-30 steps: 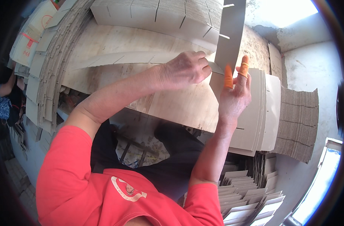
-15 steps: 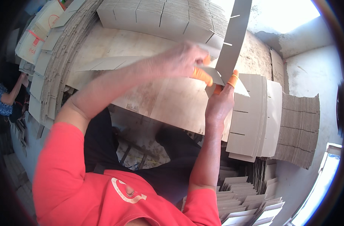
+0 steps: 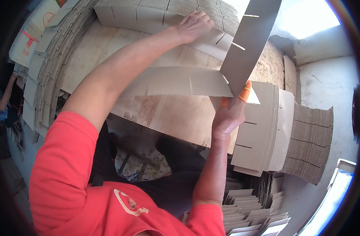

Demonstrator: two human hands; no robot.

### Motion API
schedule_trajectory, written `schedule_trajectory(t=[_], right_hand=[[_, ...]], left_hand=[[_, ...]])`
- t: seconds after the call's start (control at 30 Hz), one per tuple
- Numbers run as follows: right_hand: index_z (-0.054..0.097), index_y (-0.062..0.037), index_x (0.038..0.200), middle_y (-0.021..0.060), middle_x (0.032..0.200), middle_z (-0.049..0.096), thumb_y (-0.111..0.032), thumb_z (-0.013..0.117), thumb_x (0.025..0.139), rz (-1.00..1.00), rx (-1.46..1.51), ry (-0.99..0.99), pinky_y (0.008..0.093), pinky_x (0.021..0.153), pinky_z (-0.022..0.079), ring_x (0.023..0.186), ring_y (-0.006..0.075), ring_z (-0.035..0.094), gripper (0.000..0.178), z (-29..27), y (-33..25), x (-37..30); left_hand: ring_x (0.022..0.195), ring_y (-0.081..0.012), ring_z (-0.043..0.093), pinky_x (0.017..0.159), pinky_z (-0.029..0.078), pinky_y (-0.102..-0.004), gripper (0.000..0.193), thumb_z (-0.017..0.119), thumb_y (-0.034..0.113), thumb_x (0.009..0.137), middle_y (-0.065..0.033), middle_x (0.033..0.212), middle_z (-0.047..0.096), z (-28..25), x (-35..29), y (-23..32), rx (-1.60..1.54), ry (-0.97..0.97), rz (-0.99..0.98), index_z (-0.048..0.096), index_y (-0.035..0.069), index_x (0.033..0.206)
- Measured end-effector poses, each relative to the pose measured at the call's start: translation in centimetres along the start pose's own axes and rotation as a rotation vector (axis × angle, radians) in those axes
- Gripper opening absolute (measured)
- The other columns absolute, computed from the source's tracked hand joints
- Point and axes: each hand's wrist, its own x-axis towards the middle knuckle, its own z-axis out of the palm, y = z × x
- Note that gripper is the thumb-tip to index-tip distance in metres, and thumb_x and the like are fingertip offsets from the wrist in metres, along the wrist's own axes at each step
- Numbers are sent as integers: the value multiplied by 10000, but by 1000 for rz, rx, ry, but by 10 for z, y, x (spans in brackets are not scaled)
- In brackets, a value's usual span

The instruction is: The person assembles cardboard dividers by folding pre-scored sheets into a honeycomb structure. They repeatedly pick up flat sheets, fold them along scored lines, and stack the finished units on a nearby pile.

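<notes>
At your far left, stacks of flat cardboard sheets (image 3: 50, 67) curve along the edge of the plywood worktable (image 3: 176, 118). Your left hand (image 3: 193, 25) reaches well forward across the table, fingers spread flat and palm down on the slotted cardboard pile (image 3: 148, 15) at the far side; it presses on the top sheet and grips nothing. Between your arms, a slotted cardboard strip (image 3: 180, 80) runs left to right, its right end meeting the upright strip. That upright strip (image 3: 250, 43) is the piece in hand: its long axis runs steeply up and away from you, leaning to the right, with slots showing along its left edge. Your right hand (image 3: 227, 118) is the nearer one, directly beneath it, pinching its lower end between thumb and fingers that wear orange fingertip covers (image 3: 245, 94). So the two strips join just above your right hand, well apart from your left. Further right, more slotted sheets (image 3: 262, 133) lie stacked.
</notes>
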Motion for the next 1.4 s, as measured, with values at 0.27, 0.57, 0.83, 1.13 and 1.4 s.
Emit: schedule_trajectory(t=[0.27, 0.57, 0.83, 1.13, 1.4], right_hand=[[258, -54, 1466, 113, 1352, 519, -29, 542, 914, -20, 60, -81, 275, 923, 456, 1107, 173, 584, 622, -4, -5, 0], [244, -64, 1474, 59, 1451, 360, -240, 376, 1031, 306, 601, -172, 315, 1036, 374, 1252, 161, 416, 495, -9, -13, -2], [296, -87, 1463, 54, 1373, 432, -286, 382, 1027, 288, 457, -199, 307, 1021, 379, 1207, 152, 443, 488, -26, -23, -7], [266, -138, 1482, 109, 1060, 596, 58, 497, 883, -37, -4, -172, 278, 691, 513, 787, 168, 586, 670, -41, -25, -35], [244, -157, 1489, 100, 1044, 622, -69, 480, 958, 236, -64, -319, 281, 719, 495, 847, 155, 572, 588, -23, -4, -47]], left_hand=[[823, -243, 564, 733, 468, -375, 35, 551, 50, 771, -78, 751, 546, -26, -15, 5, -282, 85, 31, 530, 74, 785], [763, -274, 573, 626, 479, -399, 45, 555, 27, 745, -91, 701, 533, -54, -20, 17, -438, 106, 16, 522, 57, 739], [763, -277, 580, 615, 466, -403, 73, 555, -3, 712, -84, 677, 537, -71, -30, 22, -496, 38, -44, 521, 60, 698], [739, -254, 568, 612, 468, -384, 76, 574, 11, 719, -76, 685, 565, -94, -40, 43, -539, -38, -41, 540, 68, 684], [673, -239, 547, 589, 473, -367, 71, 638, 59, 740, -90, 644, 557, -125, -45, 70, -703, 148, 134, 573, 34, 723]])
